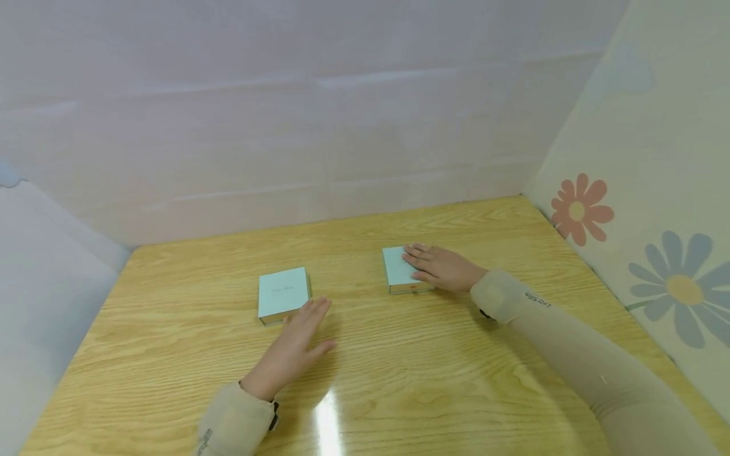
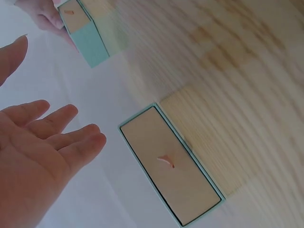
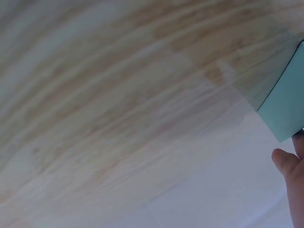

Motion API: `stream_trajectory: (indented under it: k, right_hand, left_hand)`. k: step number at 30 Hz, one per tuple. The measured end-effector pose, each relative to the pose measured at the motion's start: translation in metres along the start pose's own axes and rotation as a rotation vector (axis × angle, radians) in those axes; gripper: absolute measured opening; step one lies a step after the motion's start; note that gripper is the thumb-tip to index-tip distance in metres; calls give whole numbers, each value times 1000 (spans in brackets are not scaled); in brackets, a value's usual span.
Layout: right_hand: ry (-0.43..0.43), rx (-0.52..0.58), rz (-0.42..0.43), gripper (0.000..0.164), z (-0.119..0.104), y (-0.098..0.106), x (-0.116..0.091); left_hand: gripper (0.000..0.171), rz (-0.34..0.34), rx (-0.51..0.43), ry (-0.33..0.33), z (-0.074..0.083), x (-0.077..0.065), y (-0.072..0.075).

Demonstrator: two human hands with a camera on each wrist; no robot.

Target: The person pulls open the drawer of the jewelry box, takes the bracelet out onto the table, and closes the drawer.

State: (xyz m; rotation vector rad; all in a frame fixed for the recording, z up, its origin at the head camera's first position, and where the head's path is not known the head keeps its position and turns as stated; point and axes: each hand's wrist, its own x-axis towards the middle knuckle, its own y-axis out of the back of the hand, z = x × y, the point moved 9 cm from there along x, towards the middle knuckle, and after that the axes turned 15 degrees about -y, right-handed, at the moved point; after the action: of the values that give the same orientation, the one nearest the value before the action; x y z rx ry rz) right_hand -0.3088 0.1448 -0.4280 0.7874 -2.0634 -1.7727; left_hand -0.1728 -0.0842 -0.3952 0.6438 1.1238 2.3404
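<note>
Two flat mint-green drawer boxes lie on the wooden table. Beside the near right corner of the left box (image 1: 279, 288) hovers my left hand (image 1: 293, 351), fingers extended and thumb apart, holding nothing. That box has faint lettering on its lid; in the left wrist view its tan drawer front (image 2: 147, 137) shows a small ribbon pull. My right hand (image 1: 447, 269) rests with straight fingers on top of the right box (image 1: 395, 266), covering the lid's right part. In the right wrist view a green side of this box (image 3: 287, 97) appears at the edge, with fingertips right against it.
The wooden table (image 1: 376, 361) has a bright light reflection near its front. A pale sheet (image 1: 342, 139) hangs behind it, and a wall covering with a red flower (image 1: 595, 213) and a blue-grey flower (image 1: 687, 332) stands along the right edge.
</note>
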Motion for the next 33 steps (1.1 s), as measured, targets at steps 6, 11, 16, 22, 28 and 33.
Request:
stream_trajectory:
  k: [6,11,16,22,28,33]
  right_hand:
    - [11,-38,26,56,-2,2,-1]
    - [-7,0,12,57,0,3,-1]
    - [-19,29,6,57,2,2,2]
    - [-27,81,-3,56,2,4,2]
    - [-26,92,3,57,2,5,1]
    - [-22,104,17,56,1,7,0]
  left_hand:
    - [67,14,-21,-9,3,4,-4]
    - [65,-2,-56,-5,4,9,-12]
    - [64,-32,-83,15,4,14,-20]
    - [63,-27,-101,18,5,21,-25]
    - [62,-34,-145,14,6,28,-32]
    - [61,-44,-140,15,7,32,-35]
